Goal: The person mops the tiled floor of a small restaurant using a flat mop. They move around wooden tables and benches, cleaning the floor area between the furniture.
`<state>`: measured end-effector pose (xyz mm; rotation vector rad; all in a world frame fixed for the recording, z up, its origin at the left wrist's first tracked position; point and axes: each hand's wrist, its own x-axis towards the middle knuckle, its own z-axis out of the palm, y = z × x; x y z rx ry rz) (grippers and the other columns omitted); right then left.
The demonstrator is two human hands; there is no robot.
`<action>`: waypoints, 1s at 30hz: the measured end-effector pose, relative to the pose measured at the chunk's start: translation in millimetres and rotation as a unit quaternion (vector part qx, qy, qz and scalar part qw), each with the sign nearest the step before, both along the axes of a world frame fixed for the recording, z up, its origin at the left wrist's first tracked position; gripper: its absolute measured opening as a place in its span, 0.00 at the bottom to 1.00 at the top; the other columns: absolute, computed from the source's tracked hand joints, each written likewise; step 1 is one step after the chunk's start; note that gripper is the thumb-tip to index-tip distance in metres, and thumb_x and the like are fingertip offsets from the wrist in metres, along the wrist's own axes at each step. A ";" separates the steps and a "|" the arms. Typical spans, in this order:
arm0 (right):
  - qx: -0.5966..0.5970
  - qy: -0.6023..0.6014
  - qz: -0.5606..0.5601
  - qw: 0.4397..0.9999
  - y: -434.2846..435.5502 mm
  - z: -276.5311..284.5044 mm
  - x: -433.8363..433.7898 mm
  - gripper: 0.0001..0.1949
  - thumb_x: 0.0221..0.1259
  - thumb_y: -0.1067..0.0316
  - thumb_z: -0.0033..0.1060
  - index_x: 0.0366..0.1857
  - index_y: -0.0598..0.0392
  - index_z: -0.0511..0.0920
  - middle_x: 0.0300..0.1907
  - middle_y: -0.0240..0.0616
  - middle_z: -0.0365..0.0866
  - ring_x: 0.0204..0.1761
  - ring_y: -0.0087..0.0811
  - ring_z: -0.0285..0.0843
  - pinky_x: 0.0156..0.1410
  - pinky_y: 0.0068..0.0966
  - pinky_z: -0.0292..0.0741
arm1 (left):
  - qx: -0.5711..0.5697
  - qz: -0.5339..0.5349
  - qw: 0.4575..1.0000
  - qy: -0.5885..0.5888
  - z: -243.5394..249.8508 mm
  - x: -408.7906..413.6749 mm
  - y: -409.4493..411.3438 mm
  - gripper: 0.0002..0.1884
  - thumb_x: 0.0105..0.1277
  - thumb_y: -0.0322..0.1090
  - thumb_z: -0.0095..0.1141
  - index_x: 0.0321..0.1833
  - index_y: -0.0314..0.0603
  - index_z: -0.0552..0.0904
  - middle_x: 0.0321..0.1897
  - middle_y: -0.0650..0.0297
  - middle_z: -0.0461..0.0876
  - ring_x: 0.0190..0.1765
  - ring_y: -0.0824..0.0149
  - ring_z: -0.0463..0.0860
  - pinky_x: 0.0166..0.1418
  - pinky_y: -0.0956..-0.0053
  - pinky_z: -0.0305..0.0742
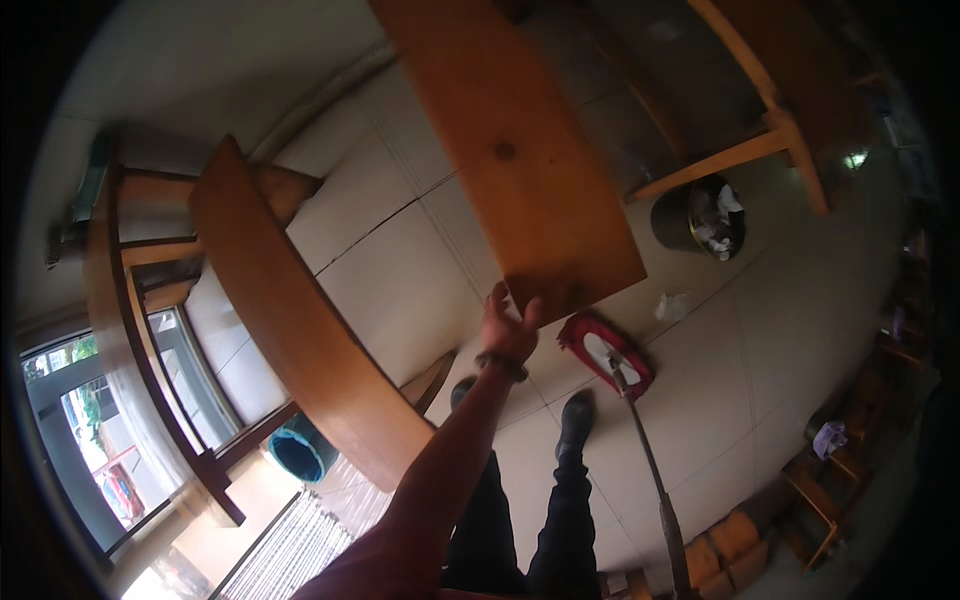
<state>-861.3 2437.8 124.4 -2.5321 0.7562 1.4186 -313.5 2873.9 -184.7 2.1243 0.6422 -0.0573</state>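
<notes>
My left hand reaches to the near end of a long wooden bench, its fingers spread at the corner; whether it grips the wood I cannot tell. A dark band circles the wrist. Just right of that corner, a flat mop with a red-edged head lies on the tiled floor. Its handle runs down to the picture's lower edge. My right hand is out of view. A crumpled white piece of litter lies on the floor beyond the mop head.
A dark bin holding crumpled waste stands right of the bench. Another wooden bench and a table stand at left, near a blue-lined bin. Wooden chairs stand at lower right. Both my feet are on the floor.
</notes>
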 end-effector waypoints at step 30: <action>0.135 -0.089 -0.437 0.885 137.3 26.9 246.3 0.08 0.70 0.62 0.53 0.33 0.52 0.76 0.13 0.26 0.67 0.10 0.20 0.61 0.13 0.23 0.58 | 0.203 0.228 0.935 0.179 -41.1 -109.6 100.0 0.26 0.74 0.56 0.38 0.50 0.39 0.78 0.41 0.43 0.84 0.44 0.37 0.83 0.45 0.44 0.77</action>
